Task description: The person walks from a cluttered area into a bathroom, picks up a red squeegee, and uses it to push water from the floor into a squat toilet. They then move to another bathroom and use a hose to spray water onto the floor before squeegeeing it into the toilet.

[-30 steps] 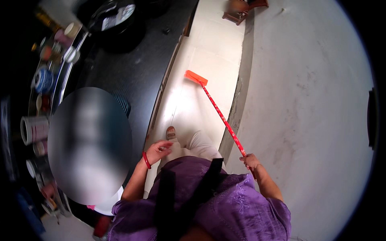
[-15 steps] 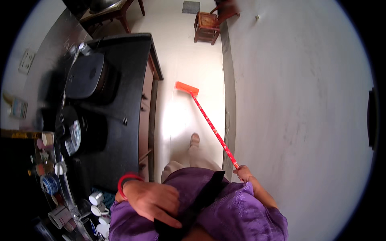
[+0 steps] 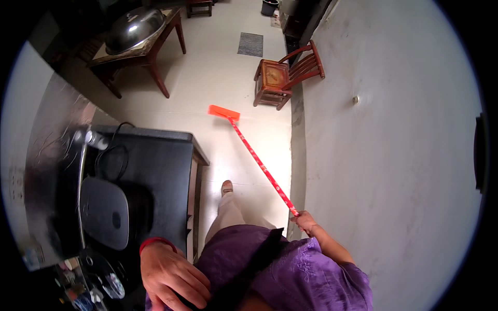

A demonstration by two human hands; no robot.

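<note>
My right hand (image 3: 305, 222) is closed round the top end of a long red patterned pole, the handle of a floor squeegee (image 3: 262, 167). The pole slants forward and left to a flat orange head (image 3: 224, 112) at the floor, beyond the counter's corner. In front of my waist, my left hand (image 3: 174, 280) has its fingers loosely stretched and slightly bent, its palm turned down and hidden. Around that wrist is a red band (image 3: 157, 241). Close to its fingertips a black strap (image 3: 254, 264) crosses my purple top.
On my left runs a black counter (image 3: 166, 171) carrying a dark square appliance (image 3: 105, 212). Ahead left stands a wooden table (image 3: 148, 59) under a large metal dome (image 3: 135, 30). A wooden chair (image 3: 273, 78) is by the right wall (image 3: 384, 155). Farther off lie a grey mat (image 3: 251, 44) and a bucket (image 3: 269, 7).
I have moved forward past part of the counter, so the table and chair appear nearer. The squeegee has come along in my right hand. My left hand has shifted left and down.
</note>
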